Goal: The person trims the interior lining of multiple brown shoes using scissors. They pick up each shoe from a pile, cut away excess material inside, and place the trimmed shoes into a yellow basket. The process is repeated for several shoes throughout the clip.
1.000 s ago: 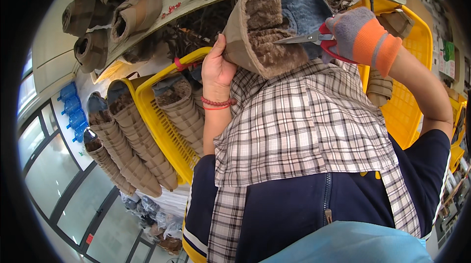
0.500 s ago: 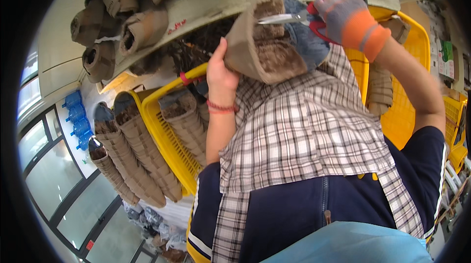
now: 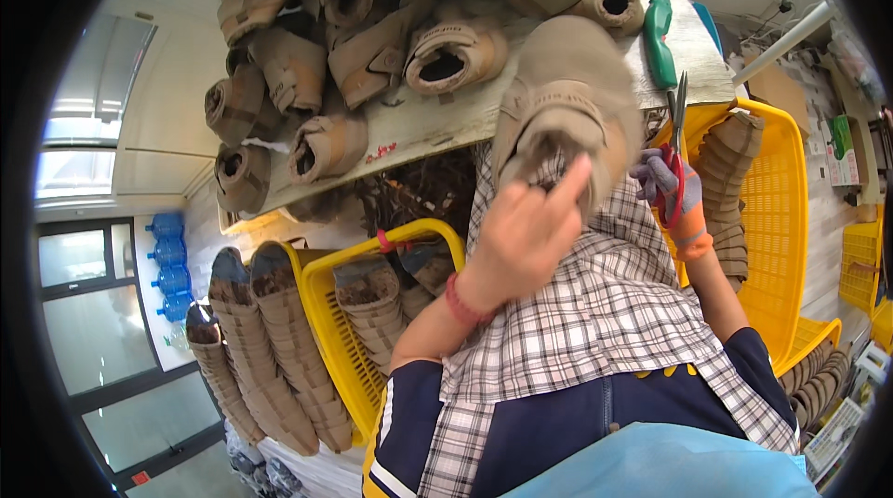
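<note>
A beige shoe upper (image 3: 572, 70), slightly blurred, is over the near edge of the table with its toe pointing away from me. My bare left hand (image 3: 526, 242) is closed on its heel end, the index finger stretched out over the foot opening; its other fingertips are partly hidden. In my right hand (image 3: 672, 186), which wears a grey and orange glove, is a pair of scissors (image 3: 677, 117) with red handles. The blades point up and away, beside the shoe upper and apart from it.
Several beige shoe uppers (image 3: 349, 56) crowd the worktable (image 3: 428, 133). A green-handled tool (image 3: 659, 40) lies at its right end. Yellow baskets stand left (image 3: 321, 331) and right (image 3: 777, 191), with nested stacks of uppers (image 3: 288, 349) nearby. Dark scraps (image 3: 423, 196) lie below the table.
The shoe upper has turned over from its fleece-lined inside to its outer top and moved toward the table. My right hand has drawn the scissors out of its lining and lowered to the right.
</note>
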A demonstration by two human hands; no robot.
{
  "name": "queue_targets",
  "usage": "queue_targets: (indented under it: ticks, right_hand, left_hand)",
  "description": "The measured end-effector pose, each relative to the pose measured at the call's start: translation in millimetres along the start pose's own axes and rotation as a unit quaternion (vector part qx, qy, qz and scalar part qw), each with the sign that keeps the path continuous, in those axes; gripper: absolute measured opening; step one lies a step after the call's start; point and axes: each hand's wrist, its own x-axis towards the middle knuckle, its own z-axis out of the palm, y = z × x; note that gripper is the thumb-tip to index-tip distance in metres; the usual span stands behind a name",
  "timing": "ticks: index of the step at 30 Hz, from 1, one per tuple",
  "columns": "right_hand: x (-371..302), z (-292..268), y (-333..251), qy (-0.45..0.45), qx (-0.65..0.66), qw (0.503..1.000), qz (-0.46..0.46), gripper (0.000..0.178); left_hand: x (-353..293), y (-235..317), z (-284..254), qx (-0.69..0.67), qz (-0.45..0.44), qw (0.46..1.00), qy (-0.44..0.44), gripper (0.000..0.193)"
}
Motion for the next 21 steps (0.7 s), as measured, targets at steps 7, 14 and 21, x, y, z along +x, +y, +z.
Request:
queue_targets:
  ticks: [7,14,21]
  right_hand:
    - [28,26,16,0.007,0.157,0.987,0.046,0.031]
    - [44,53,17,-0.018,0.162,0.987,0.009,0.034]
    - [61,74,25,-0.008,0.146,0.989,-0.005,0.033]
  left_hand:
    - [30,-88,97,0.018,-0.048,0.999,-0.017,0.015]
    - [-13,-137,63,0.223,-0.257,0.935,0.102,0.030]
    - [-33,-193,-3,-0.003,-0.376,0.905,0.200,0.029]
